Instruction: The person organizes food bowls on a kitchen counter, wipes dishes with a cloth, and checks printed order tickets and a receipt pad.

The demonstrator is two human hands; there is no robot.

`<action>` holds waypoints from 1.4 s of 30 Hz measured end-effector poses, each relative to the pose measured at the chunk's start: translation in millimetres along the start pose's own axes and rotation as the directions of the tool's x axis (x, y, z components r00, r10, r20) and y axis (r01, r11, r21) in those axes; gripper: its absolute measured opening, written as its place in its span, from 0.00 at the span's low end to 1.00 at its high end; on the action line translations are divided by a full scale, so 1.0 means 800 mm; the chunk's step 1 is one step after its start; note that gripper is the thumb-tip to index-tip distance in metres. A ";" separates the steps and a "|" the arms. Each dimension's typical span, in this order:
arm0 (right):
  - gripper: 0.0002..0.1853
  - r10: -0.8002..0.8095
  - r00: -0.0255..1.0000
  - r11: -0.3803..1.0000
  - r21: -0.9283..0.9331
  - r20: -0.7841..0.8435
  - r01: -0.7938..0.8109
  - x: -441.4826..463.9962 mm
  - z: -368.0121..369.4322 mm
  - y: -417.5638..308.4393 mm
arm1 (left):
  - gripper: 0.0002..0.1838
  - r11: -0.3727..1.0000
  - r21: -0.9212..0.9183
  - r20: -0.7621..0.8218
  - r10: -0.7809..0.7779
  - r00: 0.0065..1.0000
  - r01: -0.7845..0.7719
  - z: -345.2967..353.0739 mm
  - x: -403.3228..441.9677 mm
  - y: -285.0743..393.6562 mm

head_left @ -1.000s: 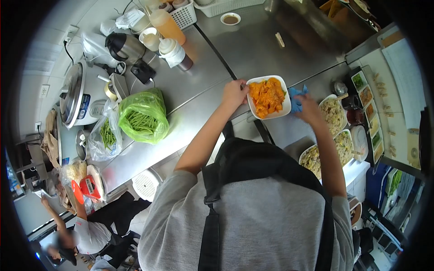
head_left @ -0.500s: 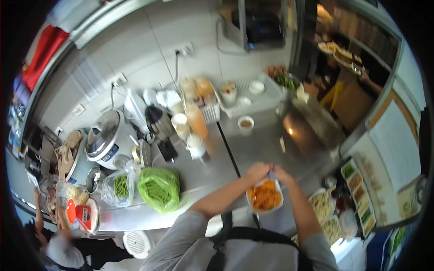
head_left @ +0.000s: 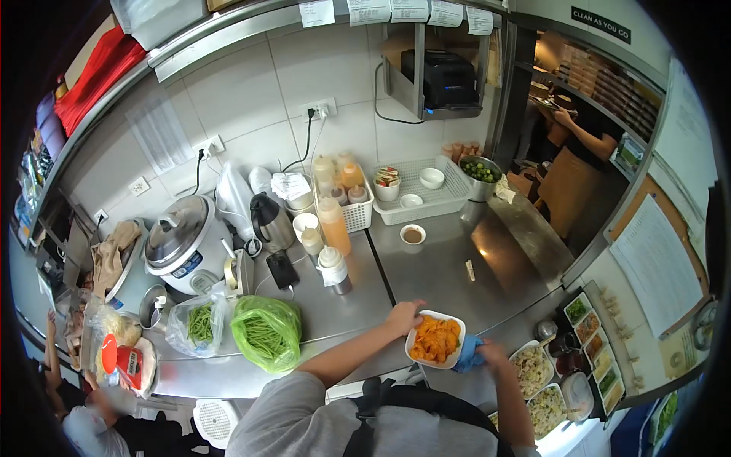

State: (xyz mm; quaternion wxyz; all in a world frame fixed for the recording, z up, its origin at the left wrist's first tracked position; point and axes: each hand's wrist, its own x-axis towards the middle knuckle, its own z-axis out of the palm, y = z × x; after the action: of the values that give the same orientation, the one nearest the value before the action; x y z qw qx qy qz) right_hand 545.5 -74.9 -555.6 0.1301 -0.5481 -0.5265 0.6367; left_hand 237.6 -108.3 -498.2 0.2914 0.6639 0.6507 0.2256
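A white square bowl (head_left: 435, 339) of orange, sauce-coated food is near the front edge of the steel counter (head_left: 335, 305). My left hand (head_left: 404, 316) grips its upper left rim. On the bowl's right side, my right hand (head_left: 493, 356) has its fingers closed on a blue cloth (head_left: 469, 353), which is against the bowl's wall. Just right of my right hand are bowls of pale mixed food (head_left: 531, 369). A small dish of brown sauce (head_left: 413, 234) sits farther back on the counter.
Green beans in a green bag (head_left: 266, 333), a rice cooker (head_left: 180, 244), squeeze bottles (head_left: 333, 226) and a phone (head_left: 282, 270) are on the left. A white tray (head_left: 422, 190) stands at the back, garnish containers (head_left: 596, 335) at right. One person (head_left: 99, 423) is lower left, another (head_left: 582, 145) beyond the opening.
The view has tilted up toward the wall. My hands met at the bowl's far rim half a second ago; now they are apart, with my right hand and the cloth back on its right side.
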 end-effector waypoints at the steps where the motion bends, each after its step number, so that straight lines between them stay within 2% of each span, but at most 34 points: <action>1: 0.16 -0.029 0.999 0.988 0.151 -0.040 0.034 -0.005 0.013 0.018 | 0.20 0.990 -0.114 0.029 -0.078 0.997 0.080 -0.002 -0.007 -0.002; 3: 0.16 -0.016 0.990 0.921 0.384 -0.138 0.068 -0.014 0.038 0.041 | 0.19 0.914 -0.324 0.113 -0.220 0.969 0.245 0.002 -0.022 -0.009; 5: 0.16 0.068 0.970 0.836 0.545 -0.232 0.071 -0.026 0.066 0.048 | 0.17 0.831 -0.462 0.149 -0.273 0.950 0.311 0.018 -0.037 -0.014; 7: 0.15 0.079 0.951 0.705 0.691 -0.300 0.159 -0.029 0.093 0.064 | 0.18 0.727 -0.580 0.210 -0.304 0.929 0.368 0.038 -0.049 -0.019; 8: 0.15 0.091 0.939 0.628 0.751 -0.331 0.203 -0.032 0.106 0.071 | 0.18 0.629 -0.663 0.251 -0.323 0.913 0.405 0.049 -0.057 -0.018; 9: 0.15 -0.079 0.909 0.780 0.543 -0.409 0.312 -0.038 0.113 0.079 | 0.18 0.521 -0.733 0.295 -0.336 0.894 0.438 0.062 -0.064 -0.016; 10: 0.14 -0.260 0.860 0.862 0.295 -0.438 0.411 -0.052 0.119 0.081 | 0.18 0.403 -0.788 0.342 -0.341 0.876 0.465 0.068 -0.067 -0.011; 11: 0.14 -0.345 0.852 0.916 0.060 -0.393 0.398 -0.072 0.124 0.068 | 0.16 0.325 -0.775 0.420 -0.375 0.827 0.541 0.064 -0.073 0.005; 12: 0.14 -0.426 0.836 0.904 -0.182 -0.345 0.386 -0.093 0.130 0.053 | 0.16 0.262 -0.795 0.455 -0.340 0.823 0.547 0.072 -0.073 0.007; 13: 0.14 -0.395 0.875 0.880 -0.390 -0.280 0.272 -0.123 0.135 0.010 | 0.16 0.197 -0.809 0.487 -0.304 0.819 0.554 0.085 -0.076 0.007; 14: 0.13 -0.347 0.910 0.797 -0.582 -0.226 0.160 -0.137 0.138 -0.012 | 0.15 0.133 -0.817 0.516 -0.264 0.815 0.560 0.099 -0.077 0.005; 15: 0.13 -0.389 0.907 0.841 -0.465 -0.163 0.277 -0.113 0.138 0.029 | 0.17 0.135 -0.795 0.553 -0.238 0.798 0.591 0.111 -0.076 0.002; 16: 0.13 -0.437 0.893 0.863 -0.330 -0.105 0.383 -0.075 0.140 0.092 | 0.18 0.242 -0.765 0.548 -0.245 0.800 0.597 0.120 -0.078 0.005; 17: 0.13 -0.376 0.920 0.925 -0.103 -0.114 0.366 -0.068 0.146 0.101 | 0.19 0.345 -0.725 0.541 -0.252 0.803 0.596 0.128 -0.080 0.009; 18: 0.13 -0.313 0.942 0.936 0.130 -0.123 0.328 -0.061 0.151 0.109 | 0.20 0.445 -0.675 0.531 -0.260 0.807 0.588 0.136 -0.084 0.010; 19: 0.12 -0.116 0.985 0.886 0.436 -0.127 0.161 -0.082 0.165 0.068 | 0.23 0.532 -0.646 0.506 -0.240 0.829 0.548 0.151 -0.084 -0.002; 20: 0.12 0.075 0.995 0.720 0.694 -0.070 -0.006 -0.102 0.170 0.036 | 0.24 0.648 -0.609 0.466 -0.174 0.868 0.457 0.141 -0.089 0.005; 22: 0.12 -0.001 0.980 0.944 0.323 -0.200 0.067 -0.119 0.156 0.029 | 0.27 0.830 -0.501 0.401 -0.026 0.916 0.243 0.106 -0.112 0.032; 23: 0.12 -0.057 0.967 0.990 0.111 -0.247 0.087 -0.124 0.149 0.029 | 0.29 0.920 -0.384 0.325 0.056 0.944 0.078 0.104 -0.118 0.037; 26: 0.12 -0.092 0.976 0.983 -0.171 -0.200 0.058 -0.138 0.118 0.039 | 0.28 0.912 -0.358 0.303 0.315 0.900 -0.198 0.075 -0.139 0.067; 27: 0.13 -0.174 0.951 0.963 -0.247 -0.255 0.111 -0.140 0.108 0.045 | 0.26 0.902 -0.299 0.223 0.383 0.896 -0.311 0.089 -0.136 0.058; 29: 0.15 -0.343 0.874 0.896 -0.399 -0.343 0.195 -0.149 0.097 0.043 | 0.24 0.900 -0.306 0.234 0.387 0.892 -0.311 0.095 -0.134 0.053; 30: 0.16 -0.329 0.866 0.885 -0.444 -0.378 0.142 -0.155 0.090 0.040 | 0.23 0.898 -0.309 0.239 0.393 0.888 -0.314 0.098 -0.130 0.051; 32: 0.18 -0.307 0.841 0.849 -0.527 -0.446 0.031 -0.194 0.075 -0.012 | 0.23 0.926 -0.348 0.311 0.264 0.913 -0.149 0.093 -0.126 0.051; 33: 0.18 -0.256 0.871 0.881 -0.472 -0.420 0.031 -0.206 0.068 -0.030 | 0.23 0.930 -0.362 0.350 0.197 0.916 -0.062 0.090 -0.126 0.050; 35: 0.17 -0.153 0.922 0.934 -0.356 -0.355 0.019 -0.222 0.057 -0.050 | 0.24 0.889 -0.444 0.316 0.277 0.907 -0.117 0.089 -0.125 0.034; 36: 0.16 -0.177 0.939 0.952 -0.293 -0.293 0.088 -0.217 0.054 -0.043 | 0.25 0.864 -0.483 0.299 0.316 0.900 -0.143 0.090 -0.125 0.026; 38: 0.13 -0.235 0.956 0.966 -0.149 -0.176 0.210 -0.211 0.055 -0.033 | 0.23 0.871 -0.445 0.314 0.372 0.874 -0.210 0.079 -0.127 0.018; 39: 0.13 -0.269 0.954 0.955 -0.162 -0.130 0.248 -0.210 0.055 -0.030 | 0.23 0.871 -0.426 0.321 0.398 0.859 -0.245 0.074 -0.125 0.015; 41: 0.11 -0.339 0.940 0.927 -0.182 -0.033 0.328 -0.209 0.074 -0.065 | 0.25 0.768 -0.521 0.110 0.493 0.863 -0.372 0.050 -0.130 0.035; 42: 0.11 -0.340 0.941 0.936 -0.102 0.005 0.338 -0.209 0.086 -0.080 | 0.26 0.710 -0.552 0.000 0.524 0.852 -0.437 0.034 -0.135 0.049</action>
State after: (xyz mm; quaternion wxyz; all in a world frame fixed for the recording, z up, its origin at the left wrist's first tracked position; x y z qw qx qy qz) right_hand 522.6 -208.9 -420.6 0.2134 -0.4592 -0.6437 0.5738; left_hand 279.1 -217.9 -482.9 0.4452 0.7181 0.3410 0.4122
